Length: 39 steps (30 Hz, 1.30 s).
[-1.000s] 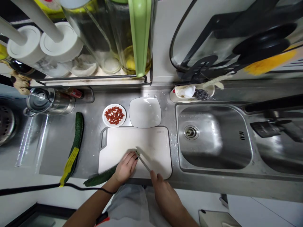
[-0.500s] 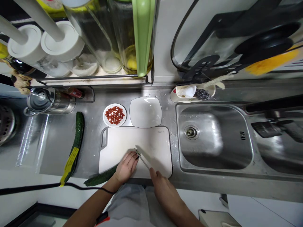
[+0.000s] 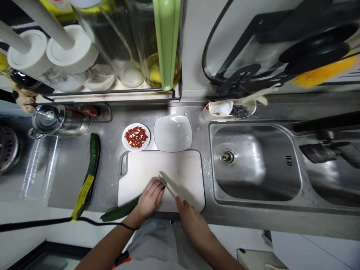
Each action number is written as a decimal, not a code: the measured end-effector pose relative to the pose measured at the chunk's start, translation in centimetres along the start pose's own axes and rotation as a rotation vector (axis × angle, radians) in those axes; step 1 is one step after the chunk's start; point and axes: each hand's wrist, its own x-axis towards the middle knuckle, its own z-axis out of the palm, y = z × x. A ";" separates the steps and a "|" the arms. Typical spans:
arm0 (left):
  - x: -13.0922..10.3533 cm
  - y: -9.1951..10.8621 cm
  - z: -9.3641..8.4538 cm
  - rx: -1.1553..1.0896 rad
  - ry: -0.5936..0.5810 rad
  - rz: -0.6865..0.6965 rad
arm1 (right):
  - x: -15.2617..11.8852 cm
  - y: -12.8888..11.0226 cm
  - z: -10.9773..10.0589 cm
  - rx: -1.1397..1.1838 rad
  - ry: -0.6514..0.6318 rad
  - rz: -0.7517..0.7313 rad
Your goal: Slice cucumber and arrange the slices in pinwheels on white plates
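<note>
At my far left a lidded metal pot (image 3: 47, 123) stands beneath the black rack, and right of it a long dark green cucumber (image 3: 95, 153) lies lengthwise on the steel counter (image 3: 63, 168), a yellow label (image 3: 84, 193) stuck round its nearer part. A black cord (image 3: 33, 225) runs in from that side to my left forearm. Next comes a second cucumber (image 3: 120, 211), the one I am working on: its left end juts out past the lower left corner of the white cutting board (image 3: 182, 168), and the rest passes under my left hand (image 3: 149, 198), which is curled over it with the fingers close together, pressing it to the board. Behind the board, a small round plate (image 3: 145, 145) carries dried red berries (image 3: 136, 137), and just right of it sits a squarish white plate (image 3: 173, 135). My right hand (image 3: 192, 219) is closed round the handle of a kitchen knife (image 3: 169, 187), its blade slanting up and left, right beside my left fingertips at the cucumber's right end; whether the edge has entered the flesh I cannot tell. Further right, a caddy (image 3: 206, 114) holds a wire scrubber (image 3: 242, 111) behind the steel sink (image 3: 261, 165)
</note>
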 end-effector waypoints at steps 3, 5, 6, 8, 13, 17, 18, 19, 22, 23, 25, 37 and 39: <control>0.0 0.0 0.0 0.001 -0.002 -0.004 | 0.2 -0.4 -0.4 -0.030 -0.005 0.021; 0.1 0.1 -0.1 -0.003 -0.004 -0.006 | 0.4 -0.7 -0.6 -0.043 0.001 0.029; 0.1 0.1 -0.1 -0.006 -0.004 -0.007 | 0.5 -0.8 -0.7 -0.044 0.004 0.030; 0.1 0.0 -0.1 -0.007 -0.005 -0.004 | 0.7 -0.9 -0.9 -0.036 -0.004 0.029; 0.0 0.0 0.0 -0.003 -0.010 -0.002 | 1.3 -1.2 -0.9 0.010 0.003 0.041; 0.0 0.0 0.0 0.011 -0.015 -0.002 | 1.9 -1.4 -0.8 -0.003 0.006 0.043; 0.0 0.0 0.0 0.014 -0.014 0.000 | 2.1 -1.4 -0.7 -0.013 0.004 0.043; 0.0 0.0 0.0 0.015 -0.012 0.002 | 2.3 -1.5 -0.6 -0.020 0.002 0.041; -0.1 0.0 0.1 0.013 -0.013 -0.005 | 2.9 -1.5 -0.2 -0.008 0.002 0.030; -0.1 0.0 0.1 0.012 -0.016 -0.009 | 3.1 -1.5 -0.1 0.000 0.006 0.031; -0.1 0.0 0.0 0.007 -0.022 -0.015 | 3.4 -1.5 0.3 0.014 0.011 0.032; -0.1 -0.1 -0.1 -0.049 0.019 -0.025 | 1.6 0.4 0.9 -0.030 0.066 0.091; -0.1 0.0 -0.1 -0.047 0.013 -0.031 | 0.8 0.3 1.0 -0.052 0.046 0.084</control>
